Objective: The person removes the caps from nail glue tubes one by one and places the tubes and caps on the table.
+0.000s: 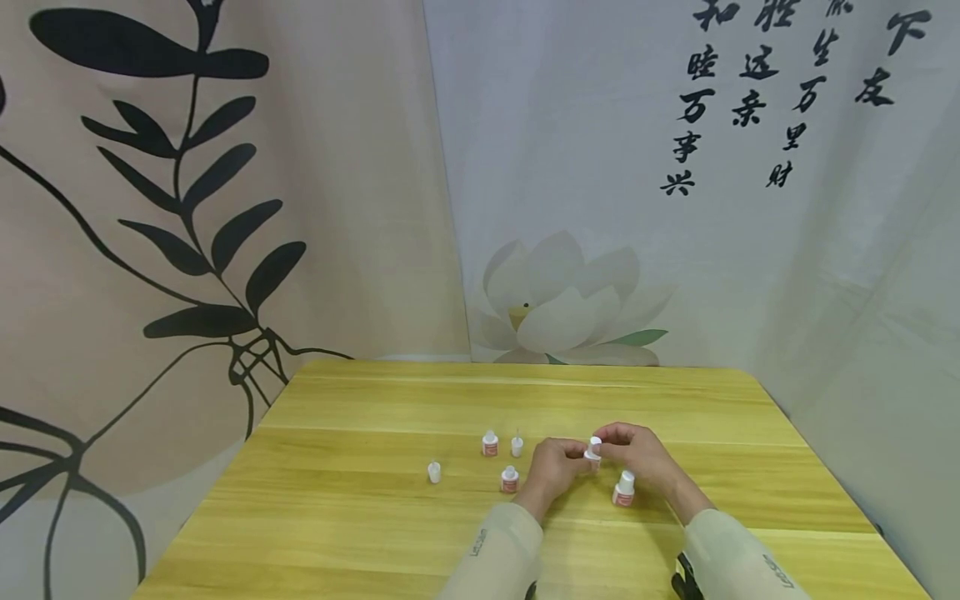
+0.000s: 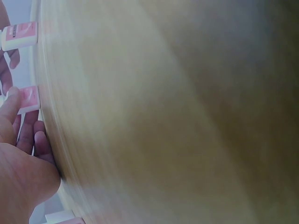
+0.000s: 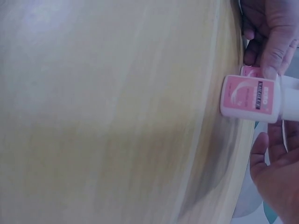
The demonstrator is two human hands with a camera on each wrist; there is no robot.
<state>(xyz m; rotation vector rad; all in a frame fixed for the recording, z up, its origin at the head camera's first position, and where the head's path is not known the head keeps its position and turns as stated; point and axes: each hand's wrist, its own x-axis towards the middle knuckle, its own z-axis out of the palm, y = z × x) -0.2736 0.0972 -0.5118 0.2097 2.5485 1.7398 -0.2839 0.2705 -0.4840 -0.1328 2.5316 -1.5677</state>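
Observation:
Over the right half of the table my left hand (image 1: 555, 465) grips a small white nail glue bottle (image 1: 592, 459) with a pink label. My right hand (image 1: 637, 452) pinches the white cap (image 1: 596, 444) at its top; whether the cap is loose cannot be told. In the left wrist view, the thumb lies along the held bottle (image 2: 30, 99). Close below my right hand stands another capped bottle (image 1: 623, 490), which partly hides the held one in the right wrist view. Left of my left hand stand two bottles without big caps, one farther back (image 1: 490, 444) and one nearer (image 1: 510, 480).
A loose white cap (image 1: 434, 472) stands at the left of the group. Another cap (image 1: 517, 447), with a thin stem pointing up, is beside the back bottle. The wooden table (image 1: 337, 517) ends at a printed curtain (image 1: 360, 167) behind it.

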